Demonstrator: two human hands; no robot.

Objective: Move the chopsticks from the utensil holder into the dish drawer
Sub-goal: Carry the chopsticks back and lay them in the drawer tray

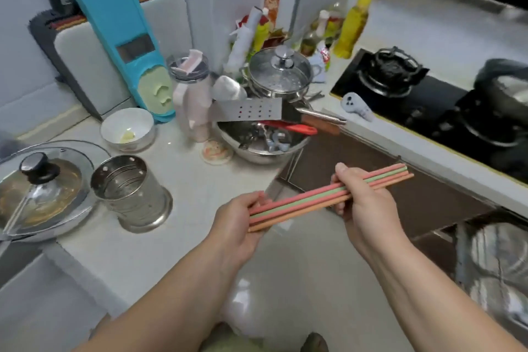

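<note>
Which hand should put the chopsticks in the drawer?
Probably the right hand. It grips the chopsticks at the end nearer the open dish drawer, low on the right. The left hand holds the far end, by the utensil holder.

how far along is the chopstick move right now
Done: the metal utensil holder on the counter looks empty. In hand: the left hand and right hand grip the chopsticks together. Left: placing them in the dish drawer, lower right.
</note>
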